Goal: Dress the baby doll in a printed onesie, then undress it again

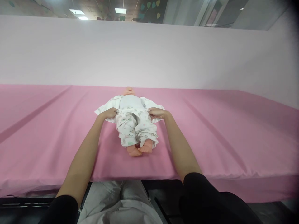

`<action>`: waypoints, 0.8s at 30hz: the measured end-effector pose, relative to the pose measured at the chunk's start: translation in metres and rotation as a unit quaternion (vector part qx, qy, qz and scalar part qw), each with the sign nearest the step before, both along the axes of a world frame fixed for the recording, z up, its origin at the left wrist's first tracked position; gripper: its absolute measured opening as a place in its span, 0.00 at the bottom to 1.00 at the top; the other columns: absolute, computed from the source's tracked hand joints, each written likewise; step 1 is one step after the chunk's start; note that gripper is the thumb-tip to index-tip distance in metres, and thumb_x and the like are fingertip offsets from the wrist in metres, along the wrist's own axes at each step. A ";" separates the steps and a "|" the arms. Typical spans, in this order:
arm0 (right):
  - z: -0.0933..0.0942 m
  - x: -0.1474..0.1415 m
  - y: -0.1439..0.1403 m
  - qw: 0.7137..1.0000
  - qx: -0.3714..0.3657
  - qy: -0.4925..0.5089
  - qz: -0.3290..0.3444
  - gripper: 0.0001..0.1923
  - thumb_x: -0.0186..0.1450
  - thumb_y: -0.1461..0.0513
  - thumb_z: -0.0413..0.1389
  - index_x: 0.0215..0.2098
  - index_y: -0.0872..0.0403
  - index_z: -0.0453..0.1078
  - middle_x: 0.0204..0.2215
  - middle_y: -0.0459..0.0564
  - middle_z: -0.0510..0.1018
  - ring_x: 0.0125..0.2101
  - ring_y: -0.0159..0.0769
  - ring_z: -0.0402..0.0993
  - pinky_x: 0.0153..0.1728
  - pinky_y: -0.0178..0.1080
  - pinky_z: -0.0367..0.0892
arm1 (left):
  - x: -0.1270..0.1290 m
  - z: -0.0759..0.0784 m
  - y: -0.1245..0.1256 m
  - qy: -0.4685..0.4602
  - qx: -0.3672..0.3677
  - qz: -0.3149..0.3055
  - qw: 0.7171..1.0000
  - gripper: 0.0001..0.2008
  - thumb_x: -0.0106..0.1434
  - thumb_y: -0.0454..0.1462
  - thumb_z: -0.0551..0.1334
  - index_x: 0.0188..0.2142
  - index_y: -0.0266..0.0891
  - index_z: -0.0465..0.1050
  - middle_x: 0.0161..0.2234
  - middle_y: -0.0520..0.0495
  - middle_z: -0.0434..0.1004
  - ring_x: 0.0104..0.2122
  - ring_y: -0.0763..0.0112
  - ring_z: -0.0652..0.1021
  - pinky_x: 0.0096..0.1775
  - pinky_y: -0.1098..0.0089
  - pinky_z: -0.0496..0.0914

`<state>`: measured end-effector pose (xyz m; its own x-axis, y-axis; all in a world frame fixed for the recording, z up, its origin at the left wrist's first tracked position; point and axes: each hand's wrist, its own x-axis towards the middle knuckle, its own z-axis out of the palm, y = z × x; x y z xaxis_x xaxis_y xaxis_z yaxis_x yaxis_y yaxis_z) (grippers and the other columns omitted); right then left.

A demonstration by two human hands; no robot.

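A baby doll [131, 102] lies on its back on the pink sheet [210, 133], head away from me, bare feet [139, 150] toward me. It wears white printed trousers [134, 126], and an open white top [105, 107] is spread under it. My left hand [109, 112] grips the trousers' waistband at the doll's left side as I see it. My right hand [157, 112] grips the waistband on the other side. Both arms reach straight forward over the table edge.
The pink sheet covers a long padded table running left to right, with a pale pink wall [149, 53] right behind it. My lap in light trousers [121, 202] is below the near table edge [233, 178].
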<state>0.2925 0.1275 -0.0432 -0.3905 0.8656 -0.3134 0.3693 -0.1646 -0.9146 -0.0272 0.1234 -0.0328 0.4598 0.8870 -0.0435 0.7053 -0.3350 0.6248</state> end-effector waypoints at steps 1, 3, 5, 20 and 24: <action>-0.001 0.000 0.001 1.000 0.001 0.003 -0.003 0.08 0.53 0.72 0.54 0.29 0.56 0.71 0.25 0.47 0.76 0.26 0.33 0.73 0.27 0.34 0.72 | 0.001 0.000 0.000 0.003 0.022 0.000 1.000 0.03 0.44 0.31 0.51 0.18 0.39 0.57 0.21 0.51 0.63 0.24 0.71 0.64 0.30 0.69 0.60; -0.002 0.000 0.002 1.000 0.006 0.006 -0.014 0.09 0.53 0.73 0.54 0.28 0.56 0.71 0.26 0.46 0.77 0.27 0.33 0.74 0.29 0.34 0.72 | 0.001 -0.002 0.003 0.005 0.056 0.003 0.998 0.05 0.45 0.31 0.50 0.17 0.39 0.55 0.22 0.50 0.63 0.25 0.70 0.64 0.32 0.69 0.60; -0.002 -0.001 0.004 0.999 0.013 0.005 -0.031 0.09 0.53 0.73 0.54 0.28 0.55 0.71 0.27 0.47 0.78 0.28 0.33 0.74 0.31 0.35 0.72 | 0.001 -0.005 0.005 0.008 0.085 0.012 0.996 0.07 0.47 0.30 0.50 0.16 0.39 0.52 0.21 0.50 0.61 0.26 0.69 0.64 0.33 0.69 0.60; 0.025 -0.016 -0.010 0.985 0.114 -0.071 -0.112 0.15 0.50 0.76 0.55 0.33 0.57 0.71 0.25 0.48 0.75 0.25 0.33 0.72 0.29 0.35 0.69 | 0.008 -0.005 0.003 -0.040 0.006 0.115 0.992 0.04 0.51 0.34 0.55 0.23 0.40 0.57 0.22 0.50 0.63 0.25 0.71 0.66 0.27 0.71 0.60; 0.032 -0.032 -0.008 0.957 0.211 -0.143 -0.138 0.07 0.57 0.69 0.55 0.34 0.57 0.71 0.25 0.49 0.74 0.25 0.33 0.70 0.29 0.34 0.65 | 0.012 -0.007 -0.002 -0.132 -0.145 0.090 0.976 0.06 0.48 0.33 0.58 0.21 0.39 0.58 0.19 0.52 0.60 0.21 0.75 0.64 0.25 0.70 0.63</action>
